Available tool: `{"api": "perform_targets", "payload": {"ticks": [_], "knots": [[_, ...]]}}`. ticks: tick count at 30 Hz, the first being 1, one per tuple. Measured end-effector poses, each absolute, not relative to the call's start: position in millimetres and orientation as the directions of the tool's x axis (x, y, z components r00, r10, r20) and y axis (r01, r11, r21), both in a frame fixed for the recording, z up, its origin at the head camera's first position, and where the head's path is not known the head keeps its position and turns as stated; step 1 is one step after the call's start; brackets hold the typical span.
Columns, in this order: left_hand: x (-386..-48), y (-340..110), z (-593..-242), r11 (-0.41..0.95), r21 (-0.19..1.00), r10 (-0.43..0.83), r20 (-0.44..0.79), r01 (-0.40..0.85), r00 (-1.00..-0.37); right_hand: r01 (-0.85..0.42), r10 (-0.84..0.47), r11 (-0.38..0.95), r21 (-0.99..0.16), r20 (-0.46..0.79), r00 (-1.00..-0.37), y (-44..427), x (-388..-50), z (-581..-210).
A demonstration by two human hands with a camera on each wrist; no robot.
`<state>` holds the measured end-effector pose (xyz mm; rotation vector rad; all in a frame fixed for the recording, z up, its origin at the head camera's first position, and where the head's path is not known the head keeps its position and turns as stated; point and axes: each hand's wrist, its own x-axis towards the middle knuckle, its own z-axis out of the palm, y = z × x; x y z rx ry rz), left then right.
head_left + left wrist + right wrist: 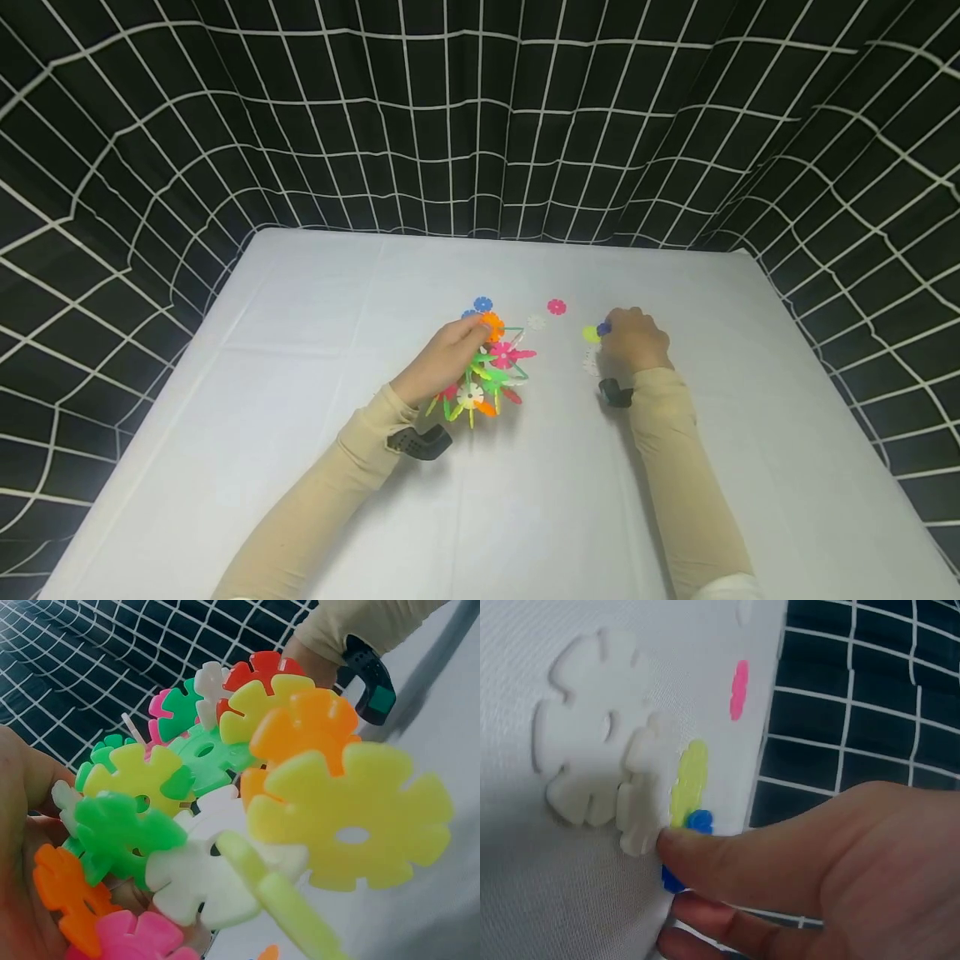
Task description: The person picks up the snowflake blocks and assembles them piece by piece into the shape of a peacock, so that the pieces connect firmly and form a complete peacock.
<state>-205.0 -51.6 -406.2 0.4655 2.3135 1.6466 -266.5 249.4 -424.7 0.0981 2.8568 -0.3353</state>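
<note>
My left hand grips a cluster of interlocking flower-shaped plastic discs in green, yellow, orange, pink and white, above the table. In the left wrist view the cluster fills the middle, and a large yellow disc sticks out at its right. With thumb and fingertips, my right hand pinches a blue flower-shaped disc at the tabletop. The thumb covers part of that disc. Right beside it lies a yellow disc. White discs lie near the thumb, two of them overlapping.
A white-covered table carries several loose discs. A pink disc and a white disc lie between the hands, towards the back. Blue discs lie just beyond the left hand. Black curtains with white grid lines surround the table.
</note>
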Motion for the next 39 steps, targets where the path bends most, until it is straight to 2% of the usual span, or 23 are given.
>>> {"api": "perform_targets", "payload": {"ticks": [2,6,10,14,18,26,39], "knots": [[-204,-52,-406,0.306,0.947,0.395,-0.029,0.102,-0.918,0.123,0.057,0.955,-0.271,-0.237,-0.97,250,-268,-427],[-203,-52,-406,0.313,0.945,0.402,-0.039,0.097,-0.915,0.111,0.019,0.869,-0.483,-0.193,-0.981,244,-269,-423],[-202,-52,-405,0.34,0.937,0.397,-0.063,0.083,-0.916,-0.066,-0.191,0.671,-0.738,-0.087,-0.978,221,-264,-407],[-203,-52,-405,0.334,0.938,0.413,-0.054,0.096,-0.909,-0.229,-0.381,0.453,-0.862,0.044,-0.923,192,-252,-393],[-204,-52,-406,0.307,0.946,0.445,-0.042,0.109,-0.894,-0.29,-0.449,0.38,-0.878,0.099,-0.888,177,-242,-386],[-203,-52,-406,0.307,0.945,0.481,-0.052,0.113,-0.875,-0.311,-0.466,0.4,-0.862,0.1,-0.879,172,-235,-384],[-203,-54,-406,0.311,0.943,0.5,-0.054,0.121,-0.864,-0.43,-0.476,0.438,-0.789,0.201,-0.856,162,-228,-382]]}}
